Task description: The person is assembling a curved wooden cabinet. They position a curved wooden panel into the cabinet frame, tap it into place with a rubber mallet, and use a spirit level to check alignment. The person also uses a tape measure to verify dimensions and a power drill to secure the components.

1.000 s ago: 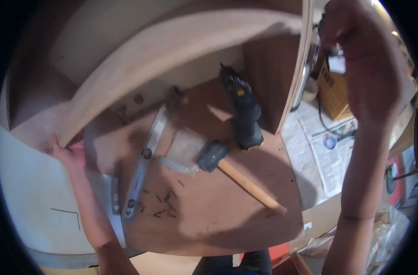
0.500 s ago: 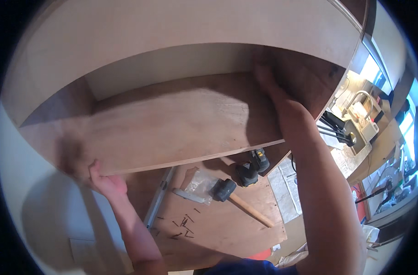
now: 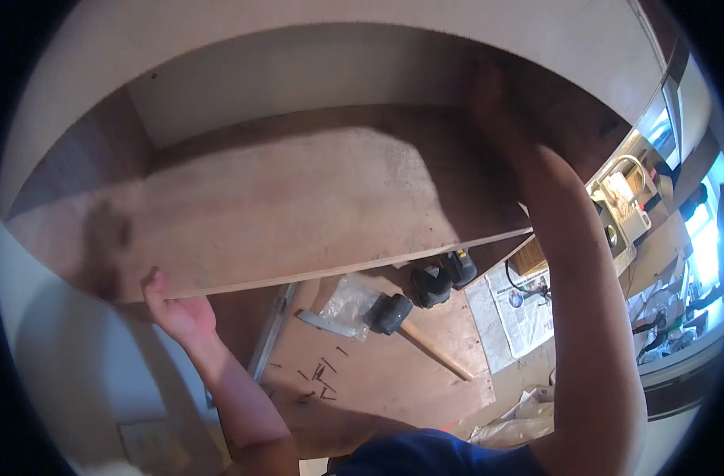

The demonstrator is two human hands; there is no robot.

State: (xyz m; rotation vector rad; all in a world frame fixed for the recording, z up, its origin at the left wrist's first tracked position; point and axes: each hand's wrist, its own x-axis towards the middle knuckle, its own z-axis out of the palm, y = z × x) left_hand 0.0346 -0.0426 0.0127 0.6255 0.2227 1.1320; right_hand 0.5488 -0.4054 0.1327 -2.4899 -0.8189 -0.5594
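Step in hand, as judged: support and positioning of the shelf board (image 3: 282, 198) by hand. The board extends from the left of the frame to right of centre, beneath the curved-edge panel (image 3: 568, 40) along the top; its front edge slopes upward to the right. The left hand (image 3: 183, 313), lower left, grips this edge — thumb against the upper face, palm below; the remaining fingers are largely concealed. The right hand (image 3: 489, 87) reaches into the shadowed recess at upper right, near the side panel (image 3: 584, 131); whether it is open, closed or bearing on a surface cannot be determined.

The lower board (image 3: 409, 389), bottom centre, carries the mallet (image 3: 392, 313), the screws (image 3: 320, 373), the plastic bag (image 3: 350, 305) and the spirit level (image 3: 268, 337). A dark power tool (image 3: 433, 285) shows just below the front edge, right of centre.

The next move appears to call for even support at both ends and a check of alignment before either hand is released — an unsupported end could drop
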